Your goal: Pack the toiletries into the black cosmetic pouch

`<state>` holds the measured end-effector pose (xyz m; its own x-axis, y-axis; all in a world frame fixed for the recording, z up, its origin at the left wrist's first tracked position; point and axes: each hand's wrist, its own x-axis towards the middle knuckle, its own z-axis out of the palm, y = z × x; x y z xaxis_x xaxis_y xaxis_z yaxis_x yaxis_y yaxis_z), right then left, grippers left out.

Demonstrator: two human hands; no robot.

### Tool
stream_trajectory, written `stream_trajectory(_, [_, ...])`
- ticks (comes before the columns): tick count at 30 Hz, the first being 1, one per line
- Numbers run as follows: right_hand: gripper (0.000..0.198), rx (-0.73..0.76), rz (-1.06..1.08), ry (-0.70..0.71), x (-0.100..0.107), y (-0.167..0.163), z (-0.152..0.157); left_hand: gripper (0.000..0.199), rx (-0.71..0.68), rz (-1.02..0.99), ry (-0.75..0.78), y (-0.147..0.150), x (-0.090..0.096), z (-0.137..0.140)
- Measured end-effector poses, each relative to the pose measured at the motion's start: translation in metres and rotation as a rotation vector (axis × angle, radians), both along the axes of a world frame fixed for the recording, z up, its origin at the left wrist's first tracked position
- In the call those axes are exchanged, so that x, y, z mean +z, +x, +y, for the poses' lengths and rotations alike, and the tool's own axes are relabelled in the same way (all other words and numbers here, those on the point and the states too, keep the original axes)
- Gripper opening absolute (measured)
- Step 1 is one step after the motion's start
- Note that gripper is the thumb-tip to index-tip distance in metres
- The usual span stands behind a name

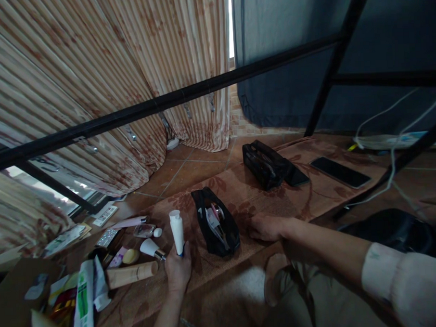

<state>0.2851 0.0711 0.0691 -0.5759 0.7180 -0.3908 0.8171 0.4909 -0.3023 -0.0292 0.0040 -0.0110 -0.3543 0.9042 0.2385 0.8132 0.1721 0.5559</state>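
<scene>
My left hand [178,271] is closed around the lower end of a white squeeze tube [176,230], which stands upright with its wide end on top. Just right of the tube is a black zip pouch [208,231], its top gaping and a few small items showing inside. My right hand [266,227] is low over the brown patterned cloth [191,208], just right of the pouch. Its fingers are dim and blurred, so their pose is unclear. Left of my left hand lie a white-headed brush [151,248] and a beige tube [132,274].
A second black pouch [263,164] and a phone [340,171] lie farther back on the cloth. Several cosmetics and a white-green tube [83,299] crowd the left, beside a cardboard box [18,302]. A black metal rail [186,93] crosses ahead; a white cable [393,160] hangs at right.
</scene>
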Motion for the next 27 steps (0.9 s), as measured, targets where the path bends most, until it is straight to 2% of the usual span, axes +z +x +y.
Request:
stream_trajectory(7, [0.034,0.036,-0.007,0.025,-0.0045,0.0008,0.0016,0.030,0.004,-0.015,0.059,-0.0008,-0.0027,0.0014])
stream_trajectory(15, [0.034,-0.003,-0.053,0.008,0.0023,-0.0014,-0.0004,0.033,-0.002,-0.001,0.024,0.0005,0.0016,0.0004])
stream_trajectory(27, [0.029,0.016,-0.021,0.021,-0.0041,0.0001,0.0009,0.030,0.009,-0.009,0.024,0.0006,-0.0002,0.0009])
